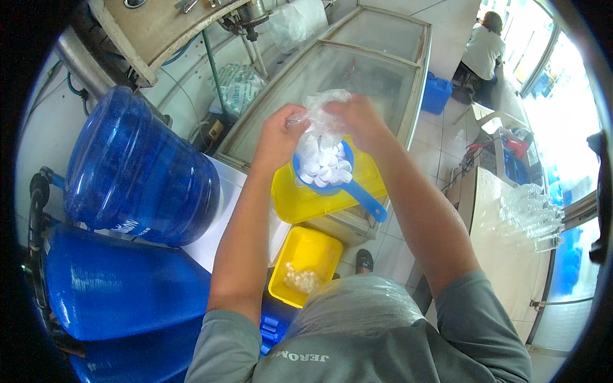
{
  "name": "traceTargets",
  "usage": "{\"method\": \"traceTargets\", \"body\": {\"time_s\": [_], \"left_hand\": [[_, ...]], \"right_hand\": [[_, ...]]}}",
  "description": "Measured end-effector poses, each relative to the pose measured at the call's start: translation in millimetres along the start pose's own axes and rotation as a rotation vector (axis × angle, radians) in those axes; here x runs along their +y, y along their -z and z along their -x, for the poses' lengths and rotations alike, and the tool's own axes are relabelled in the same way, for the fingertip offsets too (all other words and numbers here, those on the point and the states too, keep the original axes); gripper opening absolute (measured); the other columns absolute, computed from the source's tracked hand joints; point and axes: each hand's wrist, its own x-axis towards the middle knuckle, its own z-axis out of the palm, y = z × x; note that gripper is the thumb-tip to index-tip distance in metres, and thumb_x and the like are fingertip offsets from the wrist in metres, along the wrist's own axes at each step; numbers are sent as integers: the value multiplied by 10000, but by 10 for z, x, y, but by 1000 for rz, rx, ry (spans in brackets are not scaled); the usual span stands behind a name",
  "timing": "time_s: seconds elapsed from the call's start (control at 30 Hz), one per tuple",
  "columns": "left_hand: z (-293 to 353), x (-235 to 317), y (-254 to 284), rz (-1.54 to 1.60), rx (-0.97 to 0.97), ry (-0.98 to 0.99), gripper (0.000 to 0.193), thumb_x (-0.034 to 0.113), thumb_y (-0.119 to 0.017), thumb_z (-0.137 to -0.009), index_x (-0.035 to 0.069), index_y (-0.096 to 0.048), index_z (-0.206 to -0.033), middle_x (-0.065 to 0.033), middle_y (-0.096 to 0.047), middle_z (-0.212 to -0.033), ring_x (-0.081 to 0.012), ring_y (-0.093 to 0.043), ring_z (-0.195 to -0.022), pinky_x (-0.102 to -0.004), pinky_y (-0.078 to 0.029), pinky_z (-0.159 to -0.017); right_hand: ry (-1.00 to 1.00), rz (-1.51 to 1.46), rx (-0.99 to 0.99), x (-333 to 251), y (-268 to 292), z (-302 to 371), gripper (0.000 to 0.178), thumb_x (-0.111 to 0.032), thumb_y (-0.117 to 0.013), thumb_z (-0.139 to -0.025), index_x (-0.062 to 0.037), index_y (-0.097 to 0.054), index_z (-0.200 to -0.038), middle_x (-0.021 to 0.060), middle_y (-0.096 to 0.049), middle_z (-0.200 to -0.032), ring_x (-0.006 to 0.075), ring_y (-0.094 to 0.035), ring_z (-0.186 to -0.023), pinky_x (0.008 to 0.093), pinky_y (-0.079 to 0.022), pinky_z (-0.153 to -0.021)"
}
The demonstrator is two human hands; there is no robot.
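Observation:
A clear plastic bag [325, 105] is gripped at its top by both hands. My left hand [278, 137] pinches its left side, and my right hand [361, 121], slightly blurred, is closed on the right side. Below the bag's lower part is a round blue dipper [365, 201] with a long handle pointing toward the lower right. White round caps [329, 167] fill it; some show through the plastic. The dipper rests over a yellow tray or lid [294, 203] on the chest's near end. I cannot tell whether the caps under the plastic are inside the bag.
A lower yellow bin [329, 249] holds small whitish pieces [300, 278]. Large blue water jugs [140, 172] crowd the left. A glass-topped chest [370, 70] stretches ahead. At right, clear plastic bottles [533, 214] stand on a counter [491, 210]. A person [483, 51] is at the far right.

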Motion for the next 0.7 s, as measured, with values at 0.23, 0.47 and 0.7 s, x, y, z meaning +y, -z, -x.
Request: {"method": "traceTargets", "body": {"time_s": [0.23,0.47,0.7], "left_hand": [[-149,-42,55,-105,210,-225,282,-74,-669,-846,4,-649,-1117,-65,-722,-1070,-199,-675,-975,-304,-519,-911],[-130,148,24,323,166,326,313,-17,-611,-949,60,-593,-1252,-104,-720,-1072,-213,-701,-904,-357,-557,-854],[-79,220,-85,830,77,463,339,92,-598,-1005,62,-556,-1340,-110,-722,-1061,-209,-700,-922,-352,-569,-825]], "right_hand": [[-15,31,4,-3,-52,-3,370,-114,-712,-907,30,-665,-1244,151,-730,-1034,218,-724,-887,347,-577,-797],[44,-77,139,-22,-1,29,329,-124,-676,-965,17,-639,-1260,122,-723,-1058,221,-718,-919,359,-590,-778],[-83,-132,91,102,-39,-9,309,-186,-620,-1014,-1,-650,-1260,111,-709,-1031,225,-708,-875,380,-586,-752]]}}
